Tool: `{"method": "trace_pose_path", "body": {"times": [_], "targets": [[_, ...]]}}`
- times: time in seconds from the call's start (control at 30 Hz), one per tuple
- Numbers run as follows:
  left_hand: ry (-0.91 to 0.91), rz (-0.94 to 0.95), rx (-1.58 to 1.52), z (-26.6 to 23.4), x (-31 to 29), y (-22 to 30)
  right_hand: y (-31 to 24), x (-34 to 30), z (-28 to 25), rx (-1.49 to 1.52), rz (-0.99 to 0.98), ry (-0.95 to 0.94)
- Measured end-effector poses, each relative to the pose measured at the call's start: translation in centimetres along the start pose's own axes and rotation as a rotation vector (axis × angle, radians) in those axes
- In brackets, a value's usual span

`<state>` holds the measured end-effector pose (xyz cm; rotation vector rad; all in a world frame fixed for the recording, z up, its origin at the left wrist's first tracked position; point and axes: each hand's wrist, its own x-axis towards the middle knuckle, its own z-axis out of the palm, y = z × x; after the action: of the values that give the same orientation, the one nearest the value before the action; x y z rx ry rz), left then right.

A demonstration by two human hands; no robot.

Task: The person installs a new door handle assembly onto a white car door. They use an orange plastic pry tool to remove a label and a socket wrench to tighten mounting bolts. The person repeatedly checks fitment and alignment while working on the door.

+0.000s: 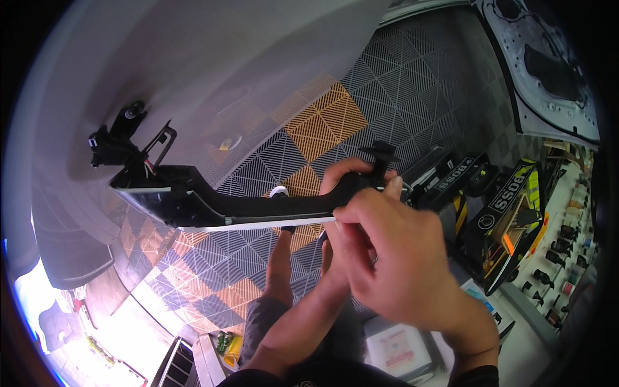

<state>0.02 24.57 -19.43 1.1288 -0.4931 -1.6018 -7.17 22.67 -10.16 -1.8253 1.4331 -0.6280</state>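
Observation:
A car door handle (271,208) is held level across the view, its hollow black inner side up and a pale strip along its near edge. Black fittings (119,138) and a few thin wires stick out at its left end. My left hand (347,250) grips the right end from below, with fingers curling over the far side. Over it comes my right hand (403,258), thumb and fingers pinched together at the handle's near edge. It partly covers the left hand and the handle's right end.
A pale car body panel (213,71) fills the upper left. Grey and orange grid tiles (329,119) cover the floor. Black tool bags (496,213) stand at right beside a rack of bottles (567,238). An open car door (548,71) shows top right; a white box (398,348) is below.

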Motion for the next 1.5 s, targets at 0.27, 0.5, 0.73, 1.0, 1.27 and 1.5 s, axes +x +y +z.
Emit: {"method": "trace_pose_path", "body": {"times": [0.27, 0.5, 0.73, 1.0, 1.27, 1.5], "targets": [[0.048, 0.154, 0.063, 0.6, -0.1, -0.2, 0.2, 0.8, -0.7, -0.012, -0.058, -0.07], [-0.03, 0.243, -0.087, 0.4, 1.3, -2.0, -0.1, -1.1, -4.1, 0.186, 0.135, -0.13], [-0.058, 0.238, -0.234, 1.1, 0.6, -2.2, 2.4, -1.8, -3.7, 0.211, -0.113, 0.021], [-0.097, 0.357, -0.012, -0.4, -0.6, -1.7, 5.0, 0.2, -3.7, 0.14, -0.475, 0.012], [-0.025, 0.157, 0.183, -0.4, -0.8, -1.6, 5.0, -1.1, -3.6, -0.058, -0.411, 0.176], [-0.239, 0.166, -0.503, 1.5, -1.4, -2.5, 8.2, -6.2, -4.7, 0.422, -0.032, 0.367]]}}
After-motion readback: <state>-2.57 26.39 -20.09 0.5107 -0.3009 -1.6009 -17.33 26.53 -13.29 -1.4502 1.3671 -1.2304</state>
